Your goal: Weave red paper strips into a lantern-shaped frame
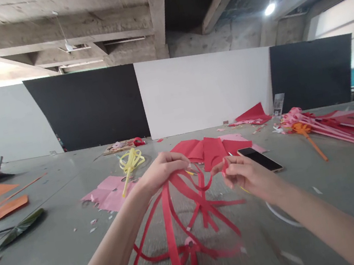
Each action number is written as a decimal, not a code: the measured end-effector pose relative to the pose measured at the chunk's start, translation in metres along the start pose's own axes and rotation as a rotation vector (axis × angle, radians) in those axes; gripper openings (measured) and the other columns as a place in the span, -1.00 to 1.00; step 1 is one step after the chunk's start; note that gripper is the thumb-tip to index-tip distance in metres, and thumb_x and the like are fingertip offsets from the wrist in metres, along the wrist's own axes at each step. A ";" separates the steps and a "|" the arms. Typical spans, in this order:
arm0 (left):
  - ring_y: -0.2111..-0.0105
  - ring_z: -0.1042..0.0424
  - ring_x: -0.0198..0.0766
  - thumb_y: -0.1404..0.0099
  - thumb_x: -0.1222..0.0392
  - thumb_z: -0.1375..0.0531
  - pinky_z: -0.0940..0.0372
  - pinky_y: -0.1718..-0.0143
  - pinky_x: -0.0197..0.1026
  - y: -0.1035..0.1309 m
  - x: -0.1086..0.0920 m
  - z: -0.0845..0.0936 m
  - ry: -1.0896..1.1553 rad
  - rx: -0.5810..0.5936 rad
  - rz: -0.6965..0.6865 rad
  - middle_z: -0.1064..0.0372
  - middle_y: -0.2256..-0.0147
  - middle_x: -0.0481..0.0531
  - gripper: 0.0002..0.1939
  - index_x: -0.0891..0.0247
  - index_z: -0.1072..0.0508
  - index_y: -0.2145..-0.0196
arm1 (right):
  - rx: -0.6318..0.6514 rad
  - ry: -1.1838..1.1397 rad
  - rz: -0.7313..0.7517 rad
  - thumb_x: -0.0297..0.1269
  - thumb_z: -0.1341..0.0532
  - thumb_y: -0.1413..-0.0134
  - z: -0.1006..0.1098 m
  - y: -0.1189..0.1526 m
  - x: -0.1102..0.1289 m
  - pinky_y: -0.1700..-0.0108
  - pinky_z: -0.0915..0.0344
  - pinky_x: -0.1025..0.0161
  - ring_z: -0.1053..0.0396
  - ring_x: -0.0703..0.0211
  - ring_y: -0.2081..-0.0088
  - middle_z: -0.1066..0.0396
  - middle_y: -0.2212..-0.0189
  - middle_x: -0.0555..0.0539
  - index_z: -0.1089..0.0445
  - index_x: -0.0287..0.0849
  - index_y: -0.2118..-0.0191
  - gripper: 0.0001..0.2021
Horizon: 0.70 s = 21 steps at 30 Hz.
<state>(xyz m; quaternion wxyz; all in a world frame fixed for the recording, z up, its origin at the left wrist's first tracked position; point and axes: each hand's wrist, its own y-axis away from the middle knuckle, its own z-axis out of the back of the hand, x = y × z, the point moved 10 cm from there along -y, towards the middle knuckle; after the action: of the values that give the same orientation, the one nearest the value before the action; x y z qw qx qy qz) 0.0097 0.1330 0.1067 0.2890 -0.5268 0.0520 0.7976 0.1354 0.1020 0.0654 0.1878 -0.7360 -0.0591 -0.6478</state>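
Note:
Long red paper strips [171,237] hang from my left hand [165,168], whose fingers are closed over their gathered upper ends. Several strips curve down to the table, where a small pinkish round piece [189,242] lies among them. To the right, my right hand [241,173] is closed, pinching the end of one red strip [224,167] that loops across from the left hand. A bit of something yellow shows under the right hand; what it belongs to is hidden. Folded red paper sheets [196,149] lie just beyond both hands.
Left of my hands are pink paper [106,194], a yellow paper-strip flower [130,160], orange paper [3,213] and a green leaf shape [21,228]. A phone [261,159], an orange strip flower [302,129] and pink strips [336,133] lie rightward. Partition boards [206,91] stand behind.

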 end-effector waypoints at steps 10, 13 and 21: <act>0.66 -0.13 -0.44 0.02 0.21 -0.13 -0.01 0.62 -0.36 0.004 -0.001 0.040 0.204 -0.109 -0.012 -0.21 0.63 -0.08 -0.85 0.34 -0.33 0.64 | 0.222 0.372 -0.052 -0.45 -0.09 0.17 -0.007 0.004 -0.003 0.43 -0.14 0.34 -0.21 0.35 0.56 -0.31 0.53 0.04 -0.26 -0.19 0.53 -0.94; 0.67 -0.11 -0.46 -0.01 0.22 -0.11 0.00 0.62 -0.36 0.007 -0.002 0.048 0.295 -0.149 -0.030 -0.22 0.63 -0.08 -0.84 0.34 -0.32 0.64 | 0.350 0.667 -0.013 -0.48 -0.10 0.22 -0.011 0.007 -0.007 0.47 -0.11 0.36 -0.18 0.32 0.55 -0.25 0.60 0.08 -0.32 -0.19 0.55 -0.91; 0.55 -0.21 -0.37 0.01 0.30 -0.08 -0.14 0.32 -0.26 0.010 -0.017 0.047 0.512 -0.137 -0.174 -0.21 0.67 -0.06 -0.85 0.34 -0.36 0.66 | 0.712 0.918 0.184 -0.53 -0.14 0.26 -0.057 0.027 -0.029 0.40 -0.13 0.38 -0.19 0.34 0.52 -0.24 0.55 0.11 -0.39 -0.15 0.54 -0.84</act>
<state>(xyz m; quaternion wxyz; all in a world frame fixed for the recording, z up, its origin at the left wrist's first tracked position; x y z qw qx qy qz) -0.0283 0.1364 0.1394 0.2976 -0.7322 0.0240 0.6122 0.0863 0.0616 0.0369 0.4851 -0.2740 -0.1216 -0.8215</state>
